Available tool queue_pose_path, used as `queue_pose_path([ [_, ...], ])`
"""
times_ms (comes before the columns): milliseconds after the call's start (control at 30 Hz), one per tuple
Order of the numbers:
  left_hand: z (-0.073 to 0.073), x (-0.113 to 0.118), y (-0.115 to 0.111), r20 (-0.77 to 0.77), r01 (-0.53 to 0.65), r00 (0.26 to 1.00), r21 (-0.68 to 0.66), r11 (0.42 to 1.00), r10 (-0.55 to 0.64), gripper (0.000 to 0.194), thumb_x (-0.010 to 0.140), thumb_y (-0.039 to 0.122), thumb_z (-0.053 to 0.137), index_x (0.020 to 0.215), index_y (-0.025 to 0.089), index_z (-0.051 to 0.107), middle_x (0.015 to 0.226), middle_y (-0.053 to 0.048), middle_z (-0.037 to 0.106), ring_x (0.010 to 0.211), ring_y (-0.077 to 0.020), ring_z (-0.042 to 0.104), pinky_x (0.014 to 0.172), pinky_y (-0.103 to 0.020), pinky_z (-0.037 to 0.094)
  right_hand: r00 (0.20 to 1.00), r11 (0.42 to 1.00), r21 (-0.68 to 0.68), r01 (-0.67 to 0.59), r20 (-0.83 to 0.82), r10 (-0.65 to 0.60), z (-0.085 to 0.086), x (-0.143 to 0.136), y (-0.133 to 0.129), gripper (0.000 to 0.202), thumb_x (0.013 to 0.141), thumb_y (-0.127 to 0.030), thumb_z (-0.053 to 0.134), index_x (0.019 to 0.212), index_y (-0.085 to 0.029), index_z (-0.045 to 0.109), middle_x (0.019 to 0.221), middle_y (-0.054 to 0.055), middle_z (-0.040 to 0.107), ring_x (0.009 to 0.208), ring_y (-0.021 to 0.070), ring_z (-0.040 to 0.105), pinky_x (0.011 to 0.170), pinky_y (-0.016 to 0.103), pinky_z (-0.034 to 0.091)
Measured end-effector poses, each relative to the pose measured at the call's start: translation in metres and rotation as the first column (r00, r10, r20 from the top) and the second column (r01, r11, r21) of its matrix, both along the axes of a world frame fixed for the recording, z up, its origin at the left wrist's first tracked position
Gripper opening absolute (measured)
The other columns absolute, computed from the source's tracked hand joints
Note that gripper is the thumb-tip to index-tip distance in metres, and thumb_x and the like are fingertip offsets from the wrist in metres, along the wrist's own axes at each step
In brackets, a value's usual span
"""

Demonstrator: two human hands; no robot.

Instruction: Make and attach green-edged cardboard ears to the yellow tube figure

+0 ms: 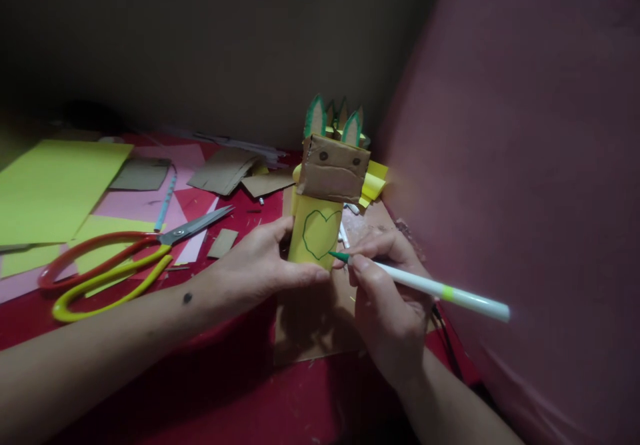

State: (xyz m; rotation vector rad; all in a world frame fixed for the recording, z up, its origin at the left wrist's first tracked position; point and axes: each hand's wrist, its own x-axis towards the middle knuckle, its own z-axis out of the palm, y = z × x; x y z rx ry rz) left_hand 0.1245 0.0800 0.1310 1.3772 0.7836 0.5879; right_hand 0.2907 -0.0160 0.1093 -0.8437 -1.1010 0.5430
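Observation:
A cardboard figure [334,170] stands upright, with a yellow paper body, a brown box-shaped head with two dark round eyes, and pointed ears edged in green. On the front of its body is a green heart outline [305,235]. My left hand [267,258] grips the lower body from the left, thumb across the front near the bottom. In my right hand [387,292] is a white marker [425,284] with a light green band. Its green tip touches the heart's lower right side. The figure's back is hidden.
Red-and-yellow-handled scissors [165,238] lie at left on the red tabletop [200,372]. Around them are yellow paper [65,185], pink paper scraps, cardboard pieces [225,170] and a blue patterned stick [166,202]. A cardboard sheet [310,332] lies under the figure; a pinkish surface [525,165] rises at right.

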Motion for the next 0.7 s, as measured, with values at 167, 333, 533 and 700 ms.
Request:
queue_pose_path([
  [167, 0.0031, -0.0034, -0.0014, -0.01, 0.001, 1.0, -0.009, 1.0, -0.001, 0.071, 0.065, 0.045, 0.107, 0.127, 0.022, 0.081, 0.122, -0.01, 0.092, 0.115, -0.0382, 0.087, 0.096, -0.043, 0.071, 1.0, 1.0, -0.012, 0.01, 0.006, -0.01, -0.0008, 0.0006, 0.0003, 0.024, 0.101, -0.006, 0.071, 0.093, -0.028, 0.073, 0.078, -0.007, 0.063, 0.065, 0.0127, 0.056, 0.059, 0.025, 0.045],
  [333, 0.0059, -0.0025, -0.0019, -0.036, -0.017, 0.999, -0.016, 1.0, 0.016, 0.073, 0.063, 0.045, 0.108, 0.127, 0.022, 0.081, 0.121, -0.01, 0.092, 0.116, -0.0388, 0.087, 0.094, -0.042, 0.07, 1.0, 1.0, -0.008, 0.024, -0.01, -0.024, 0.0019, -0.0022, 0.0001, 0.023, 0.101, -0.006, 0.071, 0.093, -0.027, 0.072, 0.077, -0.007, 0.062, 0.065, 0.0134, 0.056, 0.058, 0.027, 0.044],
  [533, 0.0068, -0.0016, -0.0025, -0.04, -0.007, 0.999, -0.023, 1.0, 0.006, 0.068, 0.062, 0.041, 0.106, 0.124, 0.023, 0.082, 0.119, -0.008, 0.093, 0.115, -0.0377, 0.087, 0.091, -0.039, 0.069, 0.999, 0.998, -0.039, 0.046, 0.011, -0.045, 0.0011, -0.0019, 0.0019, 0.022, 0.1, -0.008, 0.072, 0.092, -0.028, 0.071, 0.078, -0.006, 0.062, 0.075, 0.0152, 0.063, 0.062, 0.027, 0.045],
  [700, 0.0033, -0.0031, -0.0016, -0.022, -0.011, 1.0, -0.026, 1.0, 0.01, 0.073, 0.064, 0.042, 0.108, 0.129, 0.024, 0.082, 0.118, -0.008, 0.092, 0.114, -0.0367, 0.088, 0.091, -0.039, 0.07, 0.995, 0.997, -0.039, 0.068, 0.075, -0.065, -0.0014, -0.002, 0.0006, 0.02, 0.101, -0.009, 0.071, 0.094, -0.028, 0.071, 0.079, -0.008, 0.062, 0.07, 0.0134, 0.061, 0.064, 0.026, 0.048],
])
